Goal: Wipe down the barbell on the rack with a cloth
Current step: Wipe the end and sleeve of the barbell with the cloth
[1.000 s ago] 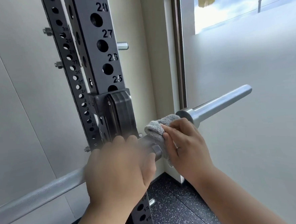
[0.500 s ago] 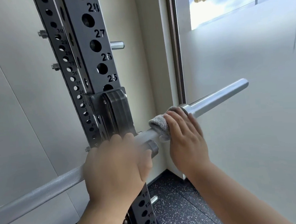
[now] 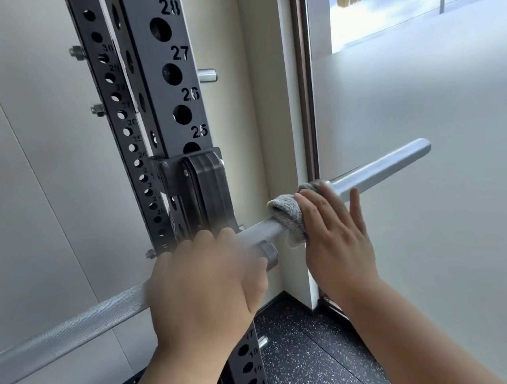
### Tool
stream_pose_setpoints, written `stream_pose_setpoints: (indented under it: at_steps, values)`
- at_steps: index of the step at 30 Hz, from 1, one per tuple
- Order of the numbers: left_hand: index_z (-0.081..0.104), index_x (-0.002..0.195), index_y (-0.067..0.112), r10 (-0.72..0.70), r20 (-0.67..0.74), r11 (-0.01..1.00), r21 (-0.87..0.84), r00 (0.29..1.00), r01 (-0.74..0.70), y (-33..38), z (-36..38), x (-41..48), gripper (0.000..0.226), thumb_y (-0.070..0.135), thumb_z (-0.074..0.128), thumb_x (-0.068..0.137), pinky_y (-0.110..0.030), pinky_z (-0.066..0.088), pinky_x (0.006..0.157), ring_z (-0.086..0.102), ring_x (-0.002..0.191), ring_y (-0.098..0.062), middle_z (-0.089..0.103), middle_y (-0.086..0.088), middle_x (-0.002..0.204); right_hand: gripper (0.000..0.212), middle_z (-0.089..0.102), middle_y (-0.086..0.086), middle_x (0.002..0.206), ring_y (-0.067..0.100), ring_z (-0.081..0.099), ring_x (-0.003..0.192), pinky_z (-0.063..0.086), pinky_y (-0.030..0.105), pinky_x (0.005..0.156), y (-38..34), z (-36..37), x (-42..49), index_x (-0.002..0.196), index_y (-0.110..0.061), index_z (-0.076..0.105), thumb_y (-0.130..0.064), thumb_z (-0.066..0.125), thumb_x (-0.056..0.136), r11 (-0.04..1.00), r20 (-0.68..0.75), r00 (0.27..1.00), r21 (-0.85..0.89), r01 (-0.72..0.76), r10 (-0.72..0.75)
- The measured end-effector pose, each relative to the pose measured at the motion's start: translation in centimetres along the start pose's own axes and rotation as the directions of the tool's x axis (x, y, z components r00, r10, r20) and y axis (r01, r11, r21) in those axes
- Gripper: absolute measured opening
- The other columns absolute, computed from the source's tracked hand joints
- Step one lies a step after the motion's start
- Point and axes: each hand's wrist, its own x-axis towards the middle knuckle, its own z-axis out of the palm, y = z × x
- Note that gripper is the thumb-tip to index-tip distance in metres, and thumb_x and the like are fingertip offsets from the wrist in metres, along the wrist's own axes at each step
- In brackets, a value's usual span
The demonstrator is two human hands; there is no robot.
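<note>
- Barbell lying across the rack hook; judged heavy, rigid steel, apt to roll
- Left hand fingers clenched over the knurled shaft
- Cloth soft, draped on the bar beside the collar; right hand fingers straight, pressing it
- Best gripped at the knurling, not the smooth sleeve

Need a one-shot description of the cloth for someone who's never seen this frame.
Find the black numbered rack upright, then follow the silver barbell resting across it toward the window on the right. Just past the upright, a small grey terry cloth is draped over the bar, pressed under the right hand. It is the only soft, fuzzy thing among bare metal.
</note>
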Motion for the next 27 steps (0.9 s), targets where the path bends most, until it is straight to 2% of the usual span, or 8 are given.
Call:
stream_pose_setpoints:
  at_steps: [3,7,11,15,18,21,24,27]
  values:
    - [0.066,0.111,0.012,-0.002,0.000,1.000,-0.006,1.000,0.002,0.0,0.1,0.0,0.072,0.061,0.014,0.104,-0.044,0.036,0.066,0.053,0.070,-0.032,0.055,-0.006,0.081,0.057,0.055,0.007,0.155,0.030,0.031,0.159,0.018,0.056,0.131,-2.0,0.9,-0.6,0.147,-0.007,0.054,0.001,0.047,0.091,0.986,-0.009,0.998,0.153,-0.062,0.064]
    - [0.065,0.110,0.012,0.001,-0.001,1.000,-0.015,1.000,-0.001,-0.1,0.1,0.0,0.072,0.062,0.014,0.104,-0.045,0.038,0.066,0.054,0.072,-0.033,0.056,-0.006,0.083,0.055,0.057,0.013,0.152,0.031,0.041,0.153,0.032,0.056,0.125,-4.0,0.3,-1.1,0.147,-0.003,0.057,-0.004,0.048,0.092,0.920,0.041,0.989,0.375,0.116,-0.142]
    - [0.064,0.110,0.012,0.011,0.012,1.000,-0.010,1.000,-0.011,-0.2,-0.1,0.0,0.070,0.062,0.015,0.105,-0.045,0.037,0.066,0.053,0.071,-0.032,0.055,-0.006,0.082,0.043,0.065,0.003,0.137,0.028,0.055,0.141,0.031,0.060,0.124,-1.6,-1.0,1.0,0.142,-0.015,0.064,-0.017,0.059,0.100,0.951,0.086,0.960,0.184,0.247,-0.266]
    - [0.064,0.112,0.013,0.009,0.020,1.000,0.001,1.000,-0.009,-0.2,-0.2,0.0,0.070,0.062,0.015,0.104,-0.044,0.037,0.066,0.051,0.070,-0.031,0.053,-0.005,0.081,0.043,0.064,0.001,0.132,0.031,0.052,0.142,0.022,0.060,0.128,0.3,-1.4,1.6,0.140,-0.018,0.063,-0.027,0.067,0.098,0.979,0.114,0.973,0.032,0.200,-0.203]
    - [0.064,0.111,0.013,0.008,0.013,1.000,0.001,1.000,-0.008,-0.2,-0.2,0.1,0.070,0.063,0.015,0.104,-0.044,0.037,0.066,0.051,0.070,-0.031,0.053,-0.005,0.081,0.044,0.062,0.002,0.137,0.032,0.045,0.149,0.020,0.060,0.129,-0.8,-1.1,1.2,0.144,-0.018,0.060,-0.028,0.057,0.101,0.985,0.126,0.981,0.104,0.137,-0.149]
    - [0.064,0.108,0.014,0.009,0.010,1.000,-0.008,1.000,-0.009,-0.2,-0.3,0.1,0.069,0.063,0.016,0.104,-0.044,0.037,0.066,0.052,0.071,-0.031,0.053,-0.005,0.081,0.057,0.057,0.006,0.147,0.031,0.037,0.154,0.019,0.057,0.131,-2.9,-0.6,0.4,0.153,-0.020,0.054,-0.021,0.049,0.096,0.956,0.157,0.968,0.252,0.151,-0.194]
    - [0.064,0.108,0.014,0.013,0.017,1.000,-0.019,1.000,-0.013,-0.2,-0.4,0.0,0.070,0.063,0.014,0.104,-0.045,0.038,0.066,0.054,0.072,-0.032,0.054,-0.005,0.081,0.062,0.059,0.005,0.143,0.030,0.045,0.148,0.030,0.056,0.126,-2.4,-1.0,0.8,0.151,-0.022,0.056,-0.010,0.055,0.091,0.937,0.150,0.949,0.262,0.233,-0.278]
    - [0.065,0.113,0.014,0.021,0.036,0.999,-0.027,0.999,-0.020,-0.3,-0.7,0.0,0.073,0.064,0.013,0.104,-0.044,0.038,0.067,0.055,0.073,-0.031,0.055,-0.004,0.082,0.050,0.068,0.000,0.129,0.029,0.062,0.127,0.042,0.048,0.114,-0.7,-1.8,2.1,0.137,-0.021,0.068,-0.009,0.059,0.089,0.955,0.073,0.957,0.116,0.272,-0.281]
